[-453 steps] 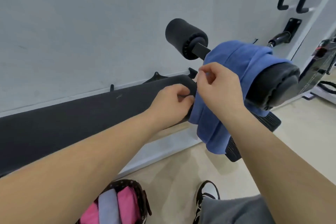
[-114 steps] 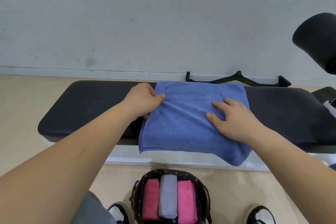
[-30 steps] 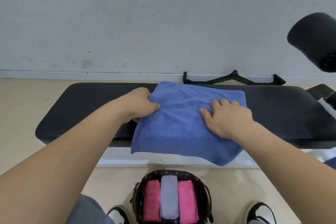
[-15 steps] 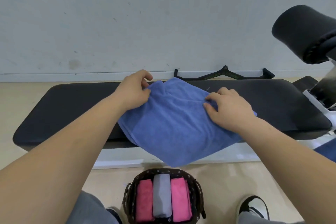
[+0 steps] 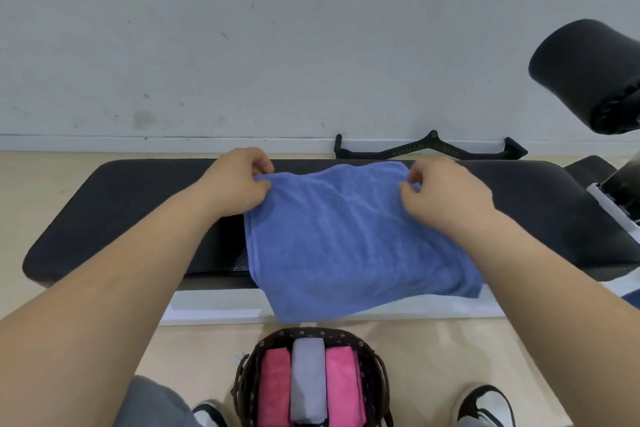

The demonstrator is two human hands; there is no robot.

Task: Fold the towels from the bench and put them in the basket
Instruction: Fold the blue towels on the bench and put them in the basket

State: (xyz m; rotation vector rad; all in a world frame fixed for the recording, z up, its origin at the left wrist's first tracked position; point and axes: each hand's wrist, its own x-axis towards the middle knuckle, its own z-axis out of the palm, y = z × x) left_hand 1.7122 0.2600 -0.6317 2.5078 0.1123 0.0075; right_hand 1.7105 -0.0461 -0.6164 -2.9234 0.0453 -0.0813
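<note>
**A:** Why work on the desk (image 5: 121, 204)?

**B:** Its long black pad gives a flat bed. The blue towel (image 5: 346, 246) lies across the middle of it. Layers show at the towel's left edge, and its near edge droops over the front toward the floor (image 5: 433, 350).

**A:** And the basket (image 5: 304, 332)?

**B:** It stands on the floor just below that drooping edge, between the person's shoes (image 5: 485, 406). A finished towel would have a short way down. Two pink rolls (image 5: 275, 388) and a grey one stand packed side by side inside, so spare room looks scant.

**A:** What about the hands?

**B:** The left hand (image 5: 233, 185) has the far left corner and the right hand (image 5: 446, 199) the far right one. Holding both ends of the far edge probably sets up drawing it toward the person for another fold.

**A:** The fingers (image 5: 410, 189)?

**B:** On each hand they are curled narrow, with the thumb against the fingertips and cloth pinched between.
</note>
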